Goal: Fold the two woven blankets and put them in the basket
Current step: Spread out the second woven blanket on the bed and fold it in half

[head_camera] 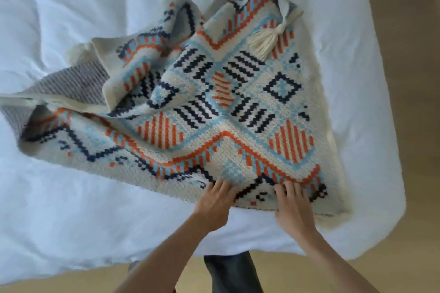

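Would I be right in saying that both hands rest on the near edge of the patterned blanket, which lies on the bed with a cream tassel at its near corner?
Not quite: the head view shows the cream tassel at the far corner of the patterned blanket. The left hand and right hand do rest on its near edge, on the bed.

A home bedroom; a bed [71,209] in rumpled white bedding fills the view; pale wooden floor [404,257] shows beside and below it.
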Demonstrator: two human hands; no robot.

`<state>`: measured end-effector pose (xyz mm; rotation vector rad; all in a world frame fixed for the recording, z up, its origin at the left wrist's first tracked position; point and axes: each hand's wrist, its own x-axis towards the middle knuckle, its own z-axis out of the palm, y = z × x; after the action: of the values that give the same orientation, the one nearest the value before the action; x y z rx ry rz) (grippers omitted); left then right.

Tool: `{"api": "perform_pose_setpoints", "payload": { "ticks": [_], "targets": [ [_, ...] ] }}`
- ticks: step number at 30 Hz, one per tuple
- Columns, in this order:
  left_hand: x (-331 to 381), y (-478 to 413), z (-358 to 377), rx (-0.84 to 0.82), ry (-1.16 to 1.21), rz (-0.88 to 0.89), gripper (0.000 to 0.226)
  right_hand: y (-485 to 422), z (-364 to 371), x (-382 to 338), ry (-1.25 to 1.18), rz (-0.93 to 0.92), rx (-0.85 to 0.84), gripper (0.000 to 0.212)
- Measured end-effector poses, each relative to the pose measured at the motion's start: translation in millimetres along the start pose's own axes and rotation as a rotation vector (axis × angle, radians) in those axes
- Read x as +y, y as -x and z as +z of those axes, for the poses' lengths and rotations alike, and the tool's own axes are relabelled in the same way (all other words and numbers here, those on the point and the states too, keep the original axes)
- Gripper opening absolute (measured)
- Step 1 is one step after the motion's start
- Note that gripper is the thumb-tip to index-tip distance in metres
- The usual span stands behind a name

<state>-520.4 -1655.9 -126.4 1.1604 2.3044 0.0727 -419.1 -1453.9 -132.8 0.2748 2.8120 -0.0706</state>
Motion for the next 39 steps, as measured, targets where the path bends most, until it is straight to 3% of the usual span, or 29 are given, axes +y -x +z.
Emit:
{"api": "perform_pose_setpoints", "payload": {
  "ticks": [4, 10, 18, 21, 24, 30, 32, 36, 39],
  "targets": [
    [-72.2, 38.2, -6.8, 0.073, -0.069, -0.085, 0.051, -22.4, -7.5, -74.2, -0.059, -0.095, 0.039, 0.041],
    [-188.4, 95.4, -15.6, 0.167, -0.234, -0.305, 0.045, -44.0, -9.1, -191.3, -0.109, -0.243, 0.106, 0.033],
    [-351.6, 162.5, -24.8, 0.198, -0.31, -0.457, 0.045, -96.5, -16.9, -341.3, -0.156, -0.183, 0.126, 0.032],
    [-405.3, 177.6, -30.3, 0.232, -0.354, -0.479, 0.039, -114.9, -20.1, -381.3, -0.159, -0.137, 0.139, 0.037],
    [-445.0, 187.4, -29.1, 0.253, -0.391, -0.472, 0.034, -122.6, -16.1, -403.2, -0.141, -0.104, 0.153, 0.028],
    [-442.7, 228.5, -3.9, 0.292, -0.263, -0.499, 0.032, -99.2, -6.7, -407.0, -0.178, -0.129, 0.153, 0.016],
    [-416.8, 256.0, 16.8, 0.222, -0.155, -0.529, 0.031, -68.5, 0.6, -405.8, -0.187, -0.158, 0.112, 0.008],
    [-372.3, 296.9, 48.6, 0.026, -0.028, -0.564, 0.037, -28.5, 8.9, -407.7, -0.118, -0.178, 0.011, 0.011],
    [-378.7, 300.5, 45.9, 0.073, -0.161, -0.515, 0.042, -35.9, 2.8, -423.2, -0.102, -0.206, 0.015, 0.034]
  ]
}}
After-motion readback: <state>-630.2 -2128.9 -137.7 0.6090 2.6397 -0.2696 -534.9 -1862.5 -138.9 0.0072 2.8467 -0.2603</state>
